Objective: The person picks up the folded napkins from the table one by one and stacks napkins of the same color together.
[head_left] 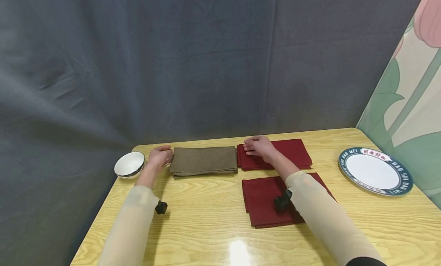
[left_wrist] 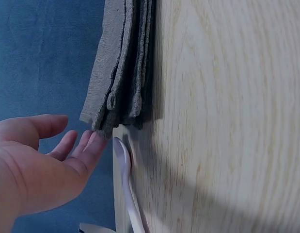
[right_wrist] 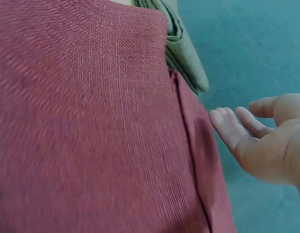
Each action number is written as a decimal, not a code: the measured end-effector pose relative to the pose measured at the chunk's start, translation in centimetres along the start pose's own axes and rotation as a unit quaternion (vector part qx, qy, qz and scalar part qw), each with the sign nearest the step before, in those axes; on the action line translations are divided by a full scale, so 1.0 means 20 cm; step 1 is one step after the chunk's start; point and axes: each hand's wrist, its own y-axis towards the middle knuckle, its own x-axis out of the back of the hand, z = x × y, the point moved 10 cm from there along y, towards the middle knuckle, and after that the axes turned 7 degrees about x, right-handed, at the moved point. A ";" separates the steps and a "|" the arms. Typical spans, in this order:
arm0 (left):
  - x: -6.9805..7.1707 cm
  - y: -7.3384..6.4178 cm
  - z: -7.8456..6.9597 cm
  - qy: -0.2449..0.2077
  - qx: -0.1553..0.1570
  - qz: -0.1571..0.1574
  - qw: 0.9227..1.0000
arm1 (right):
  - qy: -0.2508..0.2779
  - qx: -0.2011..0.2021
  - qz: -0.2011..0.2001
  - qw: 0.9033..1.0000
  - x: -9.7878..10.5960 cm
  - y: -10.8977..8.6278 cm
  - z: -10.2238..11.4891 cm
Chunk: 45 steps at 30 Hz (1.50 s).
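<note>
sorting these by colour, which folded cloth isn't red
The brown cloth, beside the left hand; the far red cloth and the near red cloth are both dark red.

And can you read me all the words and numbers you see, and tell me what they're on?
"HAO WEI": left side of the plate.
"SHI" and "WEI": right side of the plate; some letters between are blurry.
"好食好": red, on the plate's far edge; the last character is too blurry.
Plate's near edge: marks too blurry to read.
No words show on the brown cloth, back red cloth or front red cloth.
</note>
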 end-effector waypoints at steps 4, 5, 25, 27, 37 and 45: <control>0.00 -0.03 -0.01 -0.003 -0.007 0.015 1.000 | -0.001 0.011 0.000 1.000 0.04 -0.05 0.02; 0.00 -0.04 -0.01 -0.002 -0.009 0.021 1.000 | 0.001 0.010 -0.002 1.000 0.06 -0.06 0.02; -0.28 -0.35 -0.06 0.017 -0.072 0.141 0.987 | -0.022 0.044 -0.009 0.999 0.30 -0.38 0.06; -0.33 -0.38 -0.05 0.020 -0.069 0.163 0.984 | -0.027 0.053 -0.010 0.998 0.32 -0.41 0.06; -0.53 -0.47 0.00 0.032 -0.069 0.240 0.968 | -0.026 0.061 -0.015 0.998 0.41 -0.53 0.03; -0.63 -0.53 0.05 0.059 -0.060 0.268 0.960 | -0.032 0.061 -0.019 0.997 0.47 -0.59 -0.01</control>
